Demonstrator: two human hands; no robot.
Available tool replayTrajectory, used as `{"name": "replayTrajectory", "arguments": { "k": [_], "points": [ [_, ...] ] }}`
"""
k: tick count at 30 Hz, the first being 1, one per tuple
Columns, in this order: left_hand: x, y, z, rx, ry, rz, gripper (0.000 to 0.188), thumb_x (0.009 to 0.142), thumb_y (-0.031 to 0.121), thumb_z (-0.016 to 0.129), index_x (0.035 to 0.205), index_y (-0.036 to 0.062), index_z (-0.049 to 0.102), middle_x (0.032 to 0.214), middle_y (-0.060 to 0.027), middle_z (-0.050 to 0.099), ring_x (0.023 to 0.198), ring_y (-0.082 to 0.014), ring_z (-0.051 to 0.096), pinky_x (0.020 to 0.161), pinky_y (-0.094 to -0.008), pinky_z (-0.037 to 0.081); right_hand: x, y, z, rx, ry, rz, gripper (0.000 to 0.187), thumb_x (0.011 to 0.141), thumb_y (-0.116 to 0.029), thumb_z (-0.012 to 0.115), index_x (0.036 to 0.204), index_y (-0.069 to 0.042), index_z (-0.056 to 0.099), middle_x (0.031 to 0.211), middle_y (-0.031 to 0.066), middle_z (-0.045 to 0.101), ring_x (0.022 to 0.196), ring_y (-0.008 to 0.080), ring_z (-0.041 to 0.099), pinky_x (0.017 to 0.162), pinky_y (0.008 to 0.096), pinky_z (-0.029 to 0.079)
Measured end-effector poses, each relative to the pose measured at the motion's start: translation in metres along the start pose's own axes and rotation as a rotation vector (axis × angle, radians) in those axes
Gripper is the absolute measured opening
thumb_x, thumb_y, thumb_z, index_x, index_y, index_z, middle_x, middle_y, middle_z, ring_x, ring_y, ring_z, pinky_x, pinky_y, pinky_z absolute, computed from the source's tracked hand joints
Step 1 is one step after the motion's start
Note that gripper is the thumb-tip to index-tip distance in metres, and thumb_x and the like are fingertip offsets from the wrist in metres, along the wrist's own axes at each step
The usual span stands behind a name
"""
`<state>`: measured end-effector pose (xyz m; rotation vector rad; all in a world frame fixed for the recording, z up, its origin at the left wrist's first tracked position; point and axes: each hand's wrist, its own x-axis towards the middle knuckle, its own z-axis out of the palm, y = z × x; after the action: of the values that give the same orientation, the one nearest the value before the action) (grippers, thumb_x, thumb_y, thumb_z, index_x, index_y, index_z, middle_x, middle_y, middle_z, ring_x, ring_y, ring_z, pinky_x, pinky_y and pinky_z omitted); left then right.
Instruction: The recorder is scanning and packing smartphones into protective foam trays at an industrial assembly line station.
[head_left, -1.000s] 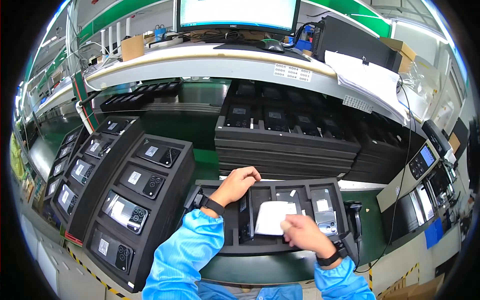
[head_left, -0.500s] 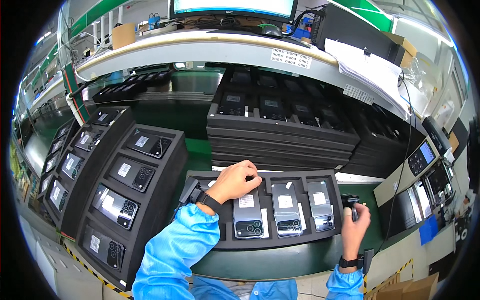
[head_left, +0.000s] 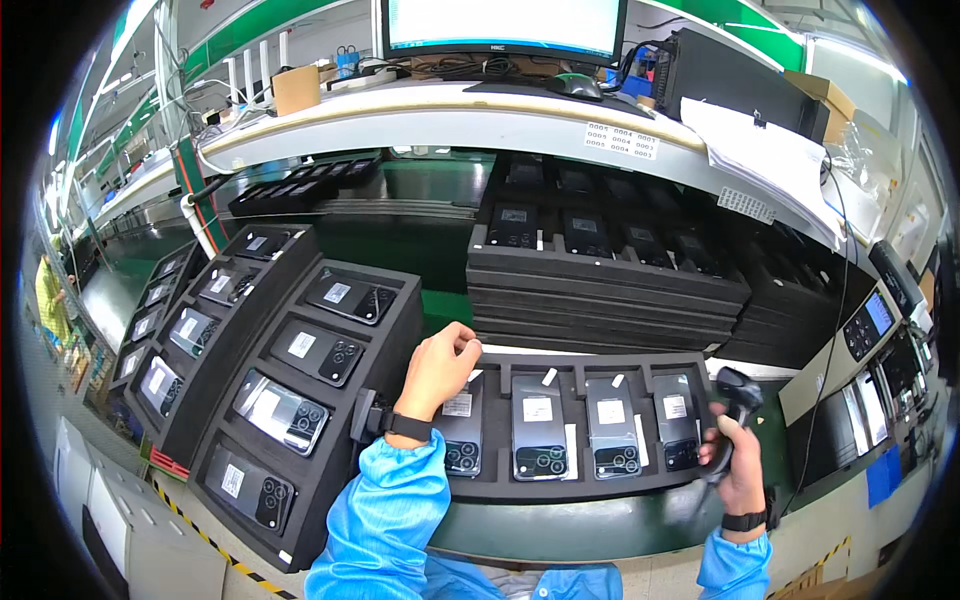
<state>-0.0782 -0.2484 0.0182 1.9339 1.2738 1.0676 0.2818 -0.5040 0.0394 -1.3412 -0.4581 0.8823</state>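
In my right hand [head_left: 740, 465] is a black handheld barcode scanner [head_left: 738, 388], held upright by its handle past the right end of a black foam tray [head_left: 585, 489]. Several dark smartphones lie back up in this tray, cameras toward me, each with a white label. My left hand [head_left: 438, 372] is over the tray's far left corner, fingers curled together; anything inside them is hidden. Just beside it lies the leftmost phone [head_left: 462, 428], partly covered by the hand and sleeve. Small white tabs show at the far ends of the two middle phones [head_left: 540, 420].
More foam trays of phones [head_left: 352, 268] stand at the left. Behind, a tall stack of black trays [head_left: 610, 295] sits under a shelf [head_left: 440, 130] bearing a monitor [head_left: 505, 28] and papers [head_left: 760, 155]. A beige machine with a small screen [head_left: 868, 325] is at the right.
My right hand has raised the scanner into plain view beside the tray. My left hand has shifted left along the tray, uncovering more of the phones. The whole view has shifted.
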Motion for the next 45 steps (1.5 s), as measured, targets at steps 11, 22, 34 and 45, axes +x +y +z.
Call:
{"name": "replayTrajectory", "arguments": {
  "k": [11,22,34,45],
  "points": [
    [0.003,-0.022,0.011,0.012,0.124,0.062,0.020,0.092,0.022,0.063,0.094,0.0046,0.072,0.081,-0.0168,0.072,0.077,-0.0340,0.072,0.072,-0.0421,0.055,-0.045,0.066,0.207,0.037,-0.851,0.558,0.026,0.096,-0.028,0.069,0.090,-0.002,0.066,0.074,0.0068,0.065,0.056,0.0149,0.060,0.049,0.0296,0.050],
    [-0.001,-0.021,0.013,0.114,0.101,0.134,0.014,0.087,0.018,0.066,0.085,0.0053,0.071,0.085,-0.0136,0.073,0.079,-0.0326,0.071,0.073,-0.0426,0.055,-0.053,0.032,0.148,-0.085,-0.798,0.420,0.042,0.099,-0.021,0.063,0.129,0.001,0.046,0.098,0.0201,0.073,0.059,0.0175,0.066,0.048,0.0274,0.051],
    [-0.003,-0.020,0.007,0.199,0.056,0.234,0.012,0.084,0.015,0.067,0.087,0.0038,0.070,0.087,-0.0137,0.070,0.086,-0.0343,0.068,0.079,-0.0437,0.053,0.029,0.017,-0.108,-0.564,0.366,-0.281,0.029,0.091,-0.009,0.060,0.120,-0.006,0.058,0.075,-0.0014,0.051,0.051,0.0082,0.051,0.041,0.0236,0.041],
    [-0.002,-0.017,0.008,0.155,0.048,0.206,0.013,0.085,0.015,0.068,0.088,0.0026,0.070,0.088,-0.0137,0.071,0.081,-0.0323,0.069,0.073,-0.0406,0.053,0.060,0.039,-0.124,-0.629,0.402,-0.109,0.012,0.089,-0.012,0.062,0.098,-0.005,0.059,0.068,0.0015,0.056,0.047,0.0111,0.053,0.039,0.0265,0.040]
  ]
}}
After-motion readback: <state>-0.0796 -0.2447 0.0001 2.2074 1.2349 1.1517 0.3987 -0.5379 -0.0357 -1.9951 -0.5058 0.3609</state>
